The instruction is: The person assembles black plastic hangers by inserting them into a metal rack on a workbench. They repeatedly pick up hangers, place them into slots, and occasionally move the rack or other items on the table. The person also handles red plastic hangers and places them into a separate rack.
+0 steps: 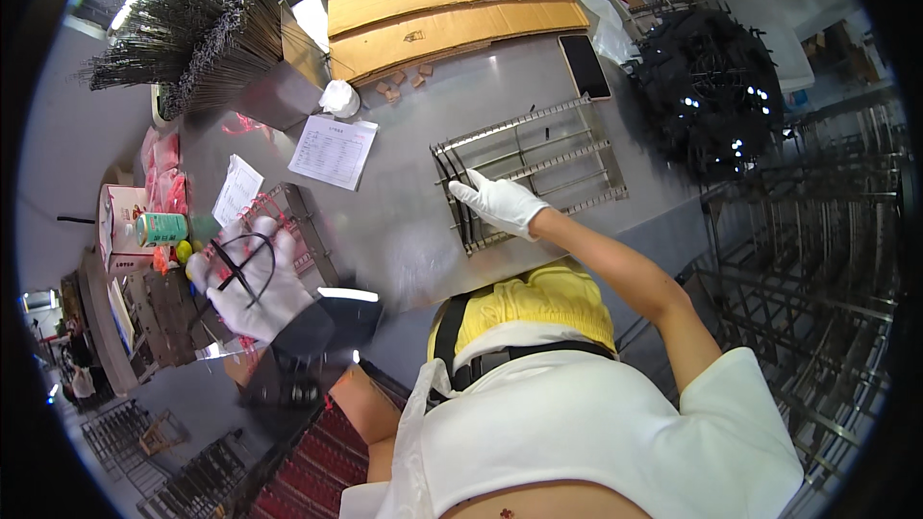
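Note:
My left hand (252,281), in a white glove, is at the left over the table edge, palm up with curled fingers. Several thin black curved strips (237,269) lie crossed in it. A dark blurred shape (322,327) covers part of that wrist. At the middle, my white-gloved right hand (500,204) reaches over a flat metal rack (550,161) with notched bars. Its fingertips close on one of the black curved strips (456,165) set side by side at the rack's left end. The fingers partly hide those strips.
Behind the rack lie cardboard sheets (452,5) and a phone (585,67). Printed paper (333,150) and a white roll (339,98) are left of it. Bundled wires (207,34) stand far left, a black heap (707,86) right. Metal racks (798,298) line the right side.

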`<action>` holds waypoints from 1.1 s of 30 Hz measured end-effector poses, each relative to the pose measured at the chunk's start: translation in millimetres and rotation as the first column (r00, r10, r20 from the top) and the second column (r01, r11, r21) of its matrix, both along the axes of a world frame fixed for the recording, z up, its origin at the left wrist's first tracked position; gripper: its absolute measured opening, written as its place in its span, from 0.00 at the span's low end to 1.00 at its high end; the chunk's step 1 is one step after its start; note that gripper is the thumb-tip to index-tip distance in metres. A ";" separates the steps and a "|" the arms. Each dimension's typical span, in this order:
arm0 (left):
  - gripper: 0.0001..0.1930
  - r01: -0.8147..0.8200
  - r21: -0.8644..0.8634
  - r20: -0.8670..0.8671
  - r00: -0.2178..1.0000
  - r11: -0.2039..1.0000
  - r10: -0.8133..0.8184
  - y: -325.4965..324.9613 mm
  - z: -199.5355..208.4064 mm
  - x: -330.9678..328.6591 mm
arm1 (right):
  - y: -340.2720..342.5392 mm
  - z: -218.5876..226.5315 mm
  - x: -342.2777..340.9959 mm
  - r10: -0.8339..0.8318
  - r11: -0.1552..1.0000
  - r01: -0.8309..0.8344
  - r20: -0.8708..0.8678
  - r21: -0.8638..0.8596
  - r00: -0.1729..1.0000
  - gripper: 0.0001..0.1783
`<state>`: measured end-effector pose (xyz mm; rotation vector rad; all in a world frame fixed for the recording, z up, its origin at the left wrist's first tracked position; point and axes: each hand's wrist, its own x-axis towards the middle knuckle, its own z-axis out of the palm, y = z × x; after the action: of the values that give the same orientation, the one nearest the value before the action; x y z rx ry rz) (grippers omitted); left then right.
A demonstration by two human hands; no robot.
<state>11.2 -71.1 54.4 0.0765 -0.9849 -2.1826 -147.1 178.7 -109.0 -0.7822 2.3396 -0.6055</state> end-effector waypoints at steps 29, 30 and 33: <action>0.27 -0.076 -0.935 0.267 0.495 0.347 0.827 -19.0 -132.3 33.8 | 11.0 45.1 11.2 -0.193 0.981 0.195 -0.165 -0.007 0.967 0.39; 0.27 -0.243 -0.729 0.316 0.710 0.640 0.630 13.7 -93.4 0.0 | 10.4 59.4 8.2 -0.243 0.958 0.192 -0.248 -0.212 0.938 0.34; 0.24 -0.249 -0.414 0.244 0.896 0.875 0.371 94.1 -69.9 -52.6 | -7.0 58.8 -4.5 -0.020 0.598 0.222 0.262 -0.771 0.965 0.22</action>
<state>-41.5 23.0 -15.4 0.3916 -1.4469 -1.6811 -151.5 171.6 -50.2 -0.8483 1.8431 -1.7884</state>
